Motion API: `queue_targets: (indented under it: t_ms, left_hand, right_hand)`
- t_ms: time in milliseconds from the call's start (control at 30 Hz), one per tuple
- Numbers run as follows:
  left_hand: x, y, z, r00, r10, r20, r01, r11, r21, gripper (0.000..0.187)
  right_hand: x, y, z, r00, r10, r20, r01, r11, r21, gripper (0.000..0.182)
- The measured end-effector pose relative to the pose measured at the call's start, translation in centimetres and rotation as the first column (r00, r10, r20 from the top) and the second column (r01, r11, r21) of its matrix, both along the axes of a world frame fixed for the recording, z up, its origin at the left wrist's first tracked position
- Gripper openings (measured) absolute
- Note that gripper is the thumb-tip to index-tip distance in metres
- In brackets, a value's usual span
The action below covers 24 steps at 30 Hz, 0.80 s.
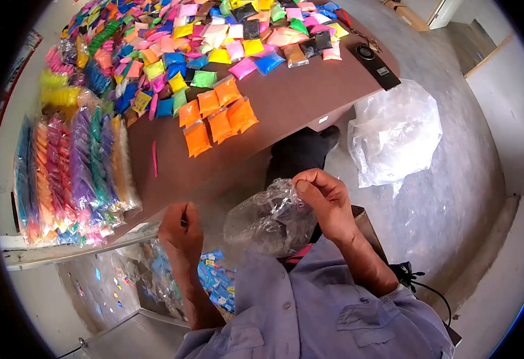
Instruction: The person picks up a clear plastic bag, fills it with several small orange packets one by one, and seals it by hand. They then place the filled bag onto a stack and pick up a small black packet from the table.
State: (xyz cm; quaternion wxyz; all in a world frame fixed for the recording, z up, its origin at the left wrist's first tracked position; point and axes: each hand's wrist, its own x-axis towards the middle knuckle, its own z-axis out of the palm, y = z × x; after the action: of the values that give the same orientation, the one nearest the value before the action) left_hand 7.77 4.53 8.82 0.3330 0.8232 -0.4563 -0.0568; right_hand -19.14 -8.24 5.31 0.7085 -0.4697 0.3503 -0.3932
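My right hand (pixel 329 203) pinches the rim of a clear plastic bag (pixel 268 224) between thumb and fingers. The bag hangs crumpled over my lap, its walls thin and see-through. To its left, apart from the bag, my left hand (pixel 181 232) is closed with curled fingers; what lies in them, if anything, is hidden. Beyond both hands, on the brown table (pixel 184 185), sits a group of several bright orange packets (pixel 219 127). A thin pink strip (pixel 155 158) lies on the tabletop near the left hand.
A large heap of small colourful packets (pixel 220 55) covers the table's far side. Long bags of coloured packets (pixel 73 179) stand at the left. A black device (pixel 372 66) lies by the right edge. A big clear plastic sack (pixel 396 134) rests on the floor at right.
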Motion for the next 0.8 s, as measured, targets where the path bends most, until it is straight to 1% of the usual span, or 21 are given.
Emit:
queue_targets:
  t_ms: [33,67,100,133,167,200,267,300,367,400,467,500,533,567,600,667,700,733,767,800]
  left_hand:
    - [0.4,0.2,-0.6,0.997,-0.023,0.068,0.023,1.0,0.001,0.008]
    - [0.8,0.3,-1.2,0.99,-0.047,0.134,0.047,0.999,0.005,0.008]
    - [1.1,0.5,-1.8,0.99,-0.048,0.135,0.047,0.999,0.007,0.008]
    - [1.4,0.7,-2.5,0.988,-0.027,0.149,0.032,0.999,-0.033,0.008]
    - [1.6,1.0,-2.8,0.987,-0.006,0.161,0.018,0.997,-0.075,0.009]
    - [1.9,1.4,-2.9,0.987,-0.008,0.16,0.02,0.997,-0.073,0.009]
    - [2.6,2.4,-3.1,0.997,-0.002,-0.081,0.002,1.0,-0.002,0.015]
    - [2.3,2.4,-2.8,0.997,0.003,-0.083,-0.003,1.0,0.001,0.015]
    - [1.4,2.0,-1.8,0.979,0.04,-0.199,-0.041,0.999,-0.002,0.021]
    - [0.9,1.6,-1.3,0.979,0.048,-0.198,-0.049,0.999,-0.001,0.021]
    - [-0.3,0.7,-0.7,0.95,-0.094,-0.299,0.095,0.995,-0.01,0.032]
    - [-0.8,0.2,-0.6,0.95,-0.091,-0.299,0.091,0.996,-0.011,0.032]
    - [-1.3,-0.4,-0.5,0.954,-0.256,-0.158,0.253,0.967,-0.04,0.038]
    - [-1.8,-0.9,-0.4,0.911,-0.412,-0.011,0.412,0.91,-0.045,0.044]
    - [-2.3,-1.2,-0.2,0.91,-0.413,-0.012,0.412,0.91,-0.046,0.044]
    - [-3.4,-1.7,0.2,0.838,-0.511,-0.19,0.508,0.859,-0.064,0.053]
    - [-4.0,-2.1,0.4,0.838,-0.511,-0.191,0.509,0.858,-0.064,0.053]
    - [-4.7,-2.5,0.6,0.847,-0.489,-0.211,0.488,0.871,-0.057,0.049]
    - [-5.2,-2.8,0.6,0.854,-0.465,-0.231,0.467,0.883,-0.05,0.045]
    - [-5.6,-2.9,0.3,0.854,-0.465,-0.232,0.467,0.883,-0.05,0.045]
  right_hand:
    - [0.2,-0.1,-0.3,0.999,-0.014,0.044,0.011,0.998,0.069,0.015]
    - [0.3,-0.2,-0.5,0.999,-0.013,0.046,0.01,0.997,0.071,0.015]
    - [0.2,-0.2,-0.7,0.997,-0.002,0.071,-0.004,0.996,0.084,0.016]
    - [0.2,-0.3,-0.8,0.995,0.007,0.097,-0.017,0.995,0.098,0.016]
    - [0.3,-0.3,-0.7,0.995,0.005,0.097,-0.015,0.995,0.1,0.016]
    - [0.5,-0.3,-0.7,0.997,-0.006,0.081,-0.005,0.991,0.137,0.014]
    - [0.8,-0.2,-0.9,0.998,-0.015,0.063,0.004,0.984,0.176,0.013]
    - [1.0,-0.2,-1.1,0.998,-0.008,0.06,-0.001,0.987,0.161,0.013]
    - [1.4,-0.2,-1.4,0.998,0.011,0.059,-0.02,0.989,0.145,0.013]
    - [1.6,-0.1,-1.6,0.997,0.025,0.067,-0.035,0.987,0.159,0.014]
    - [1.8,0.0,-1.5,0.996,0.043,0.075,-0.056,0.984,0.172,0.014]
    - [1.9,0.1,-1.4,0.996,0.055,0.068,-0.065,0.984,0.163,0.013]
    - [2.0,0.2,-1.3,0.996,0.064,0.06,-0.073,0.985,0.155,0.013]
    - [2.0,0.3,-1.4,0.996,0.064,0.06,-0.073,0.985,0.155,0.013]
    - [2.0,0.4,-1.6,0.996,0.074,0.058,-0.081,0.989,0.125,0.013]
    - [2.1,0.7,-1.8,0.995,0.082,0.055,-0.087,0.992,0.097,0.013]
    - [2.3,0.9,-1.8,0.995,0.082,0.063,-0.085,0.995,0.051,0.013]
    - [2.4,1.0,-1.8,0.994,0.082,0.072,-0.082,0.997,0.006,0.013]
    - [2.3,1.1,-1.8,0.994,0.081,0.072,-0.081,0.997,0.007,0.013]
    - [2.3,1.3,-1.9,0.994,0.086,0.071,-0.089,0.995,0.04,0.015]
